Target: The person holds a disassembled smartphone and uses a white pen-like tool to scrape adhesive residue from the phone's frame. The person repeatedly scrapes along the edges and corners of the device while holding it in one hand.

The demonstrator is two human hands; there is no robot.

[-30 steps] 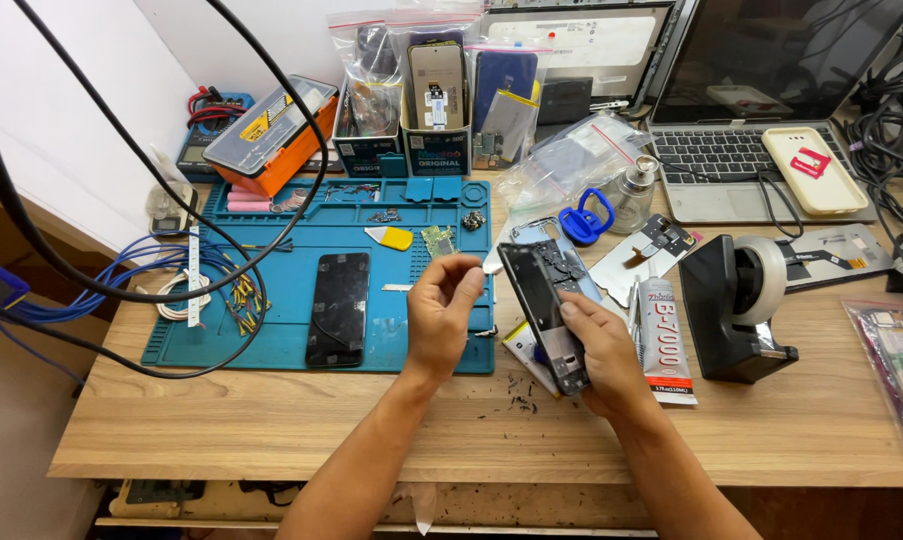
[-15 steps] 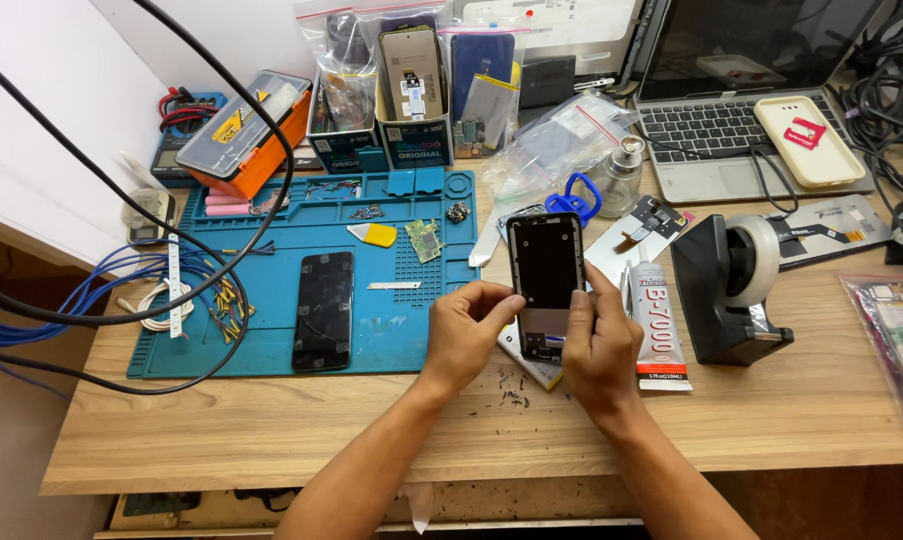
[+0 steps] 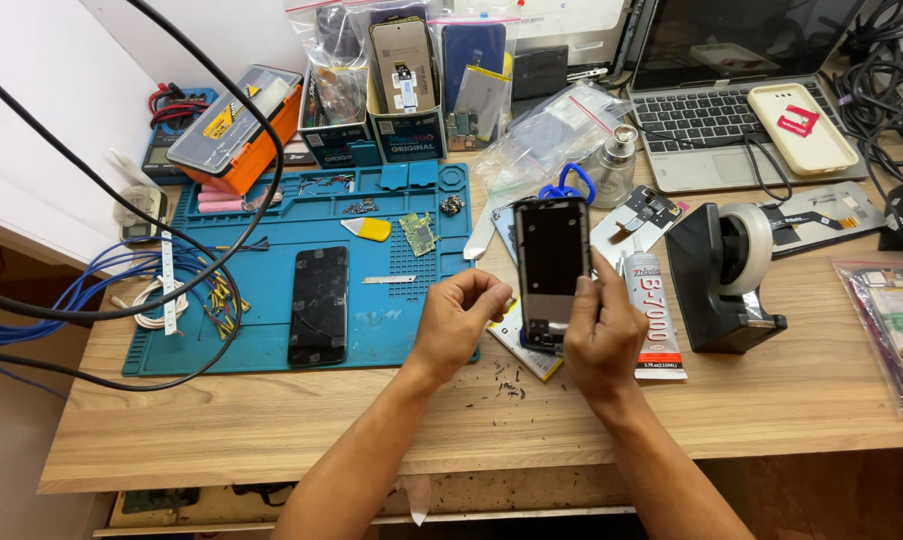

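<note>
Holding a dark phone frame [image 3: 551,272] upright above the wooden table [image 3: 472,420], between the blue repair mat [image 3: 272,330] and the black tape dispenser [image 3: 722,275]. Gripping its lower right edge with the right hand [image 3: 600,335], fingers wrapped round the side and thumb lying along the frame. Curling the left hand [image 3: 460,315] into a loose fist just beside the frame's lower left corner, fingertips pinched together, possibly on something small, though too tiny to make out. Resting flat on the mat to the left, well apart from both hands: a second dark phone [image 3: 320,305]. Lying just right of the held frame, partly behind the right hand: a white glue tube [image 3: 652,315]. Sitting open at the far right of the table: a laptop [image 3: 732,90]. Scattering over the wood beneath the hands: small dark crumbs [image 3: 507,380].
</note>
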